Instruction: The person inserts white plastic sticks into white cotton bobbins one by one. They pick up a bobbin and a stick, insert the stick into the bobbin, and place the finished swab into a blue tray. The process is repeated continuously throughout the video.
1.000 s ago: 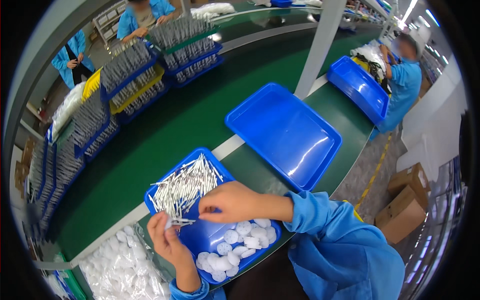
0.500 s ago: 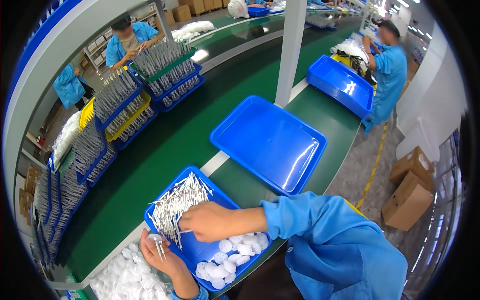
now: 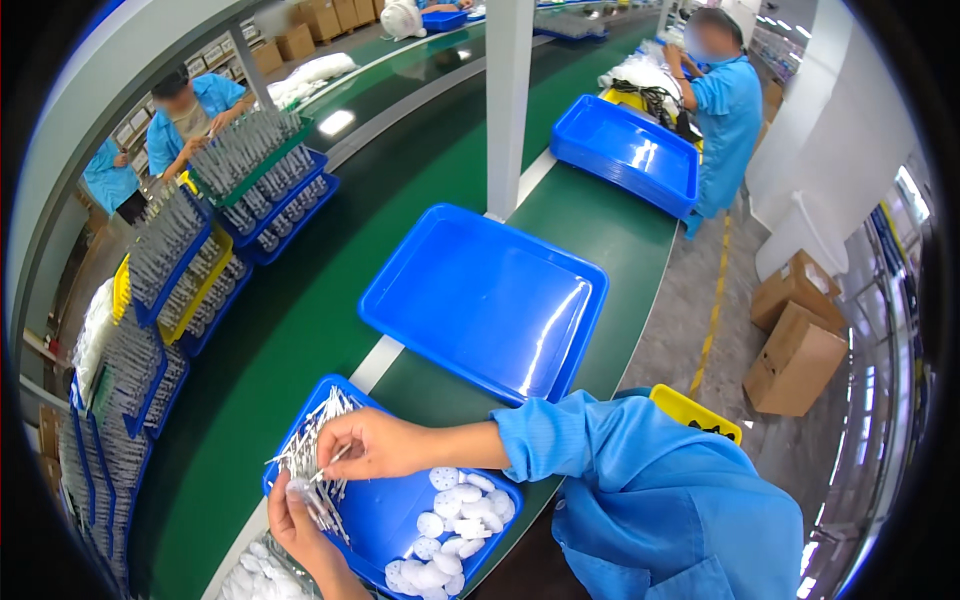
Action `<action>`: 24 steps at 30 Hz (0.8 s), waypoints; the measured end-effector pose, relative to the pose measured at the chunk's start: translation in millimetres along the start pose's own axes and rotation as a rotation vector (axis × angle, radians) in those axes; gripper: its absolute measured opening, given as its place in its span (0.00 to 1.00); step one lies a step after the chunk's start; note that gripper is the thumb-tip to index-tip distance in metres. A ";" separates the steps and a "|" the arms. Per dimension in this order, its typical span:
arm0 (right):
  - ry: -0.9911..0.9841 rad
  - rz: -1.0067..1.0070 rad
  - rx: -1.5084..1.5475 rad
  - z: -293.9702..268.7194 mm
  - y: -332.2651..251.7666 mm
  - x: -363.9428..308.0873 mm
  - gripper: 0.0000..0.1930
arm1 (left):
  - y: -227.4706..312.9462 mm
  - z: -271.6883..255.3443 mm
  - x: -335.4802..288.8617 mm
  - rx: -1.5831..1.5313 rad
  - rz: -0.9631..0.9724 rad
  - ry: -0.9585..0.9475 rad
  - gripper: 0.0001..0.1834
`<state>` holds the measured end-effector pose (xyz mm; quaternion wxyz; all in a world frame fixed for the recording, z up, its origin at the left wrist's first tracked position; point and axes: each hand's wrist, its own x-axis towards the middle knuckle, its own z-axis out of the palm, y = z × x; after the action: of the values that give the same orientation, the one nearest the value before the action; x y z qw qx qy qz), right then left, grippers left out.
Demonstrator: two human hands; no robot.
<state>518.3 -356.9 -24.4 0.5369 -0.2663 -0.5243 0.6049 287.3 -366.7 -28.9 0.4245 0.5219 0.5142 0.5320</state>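
In my left hand [image 3: 305, 540] is a small white round disc [image 3: 297, 485] with thin pale rods standing against it; how they are fixed does not show. My right hand [image 3: 372, 445] pinches a thin white rod [image 3: 333, 462] close to that disc. Both hands are over the left part of a blue tray [image 3: 400, 520]. A heap of thin white rods [image 3: 325, 412] lies in its far left end, partly hidden behind my hands. Loose white discs with small holes [image 3: 455, 515] are piled in its near right part.
Beyond the tray lies a larger blue tray [image 3: 480, 300], with a grey post [image 3: 508, 110] behind it. A plastic bag of white pieces [image 3: 262, 575] sits at the lower left. Stacked trays of upright rods [image 3: 170, 250] line the left. Co-workers in blue [image 3: 728, 120] stand farther off.
My right hand has lifted from the rod heap with a rod and come to the disc in my left hand. The whole view has shifted, so the surroundings appear farther left.
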 end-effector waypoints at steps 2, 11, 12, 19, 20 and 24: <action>-0.004 0.031 -0.054 -0.7 -1.4 -4.9 0.05 | 1.1 9.8 -5.9 -0.039 -0.035 -0.049 0.19; 0.072 -0.138 -0.724 6.0 -0.5 -19.2 0.06 | -7.3 0.3 -14.1 0.035 -0.024 -0.149 0.17; 0.071 -0.146 -0.774 5.2 1.1 -19.5 0.06 | -6.7 0.9 -15.0 0.046 0.001 -0.154 0.17; 0.110 -0.297 -0.774 6.9 6.8 -19.2 0.06 | -2.9 -2.0 -15.3 0.064 -0.085 -0.173 0.18; 0.086 -0.307 -0.807 6.1 8.5 -19.5 0.07 | -1.2 -0.7 -15.8 0.062 -0.082 -0.178 0.18; 0.045 -0.358 -0.895 4.4 13.3 -22.4 0.11 | 14.6 6.3 -21.2 0.040 -0.132 -0.205 0.18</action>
<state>515.8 -377.5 -40.6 0.4768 -0.3898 -0.7588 0.2121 296.8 -388.5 -17.4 0.4985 0.5470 0.5116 0.4364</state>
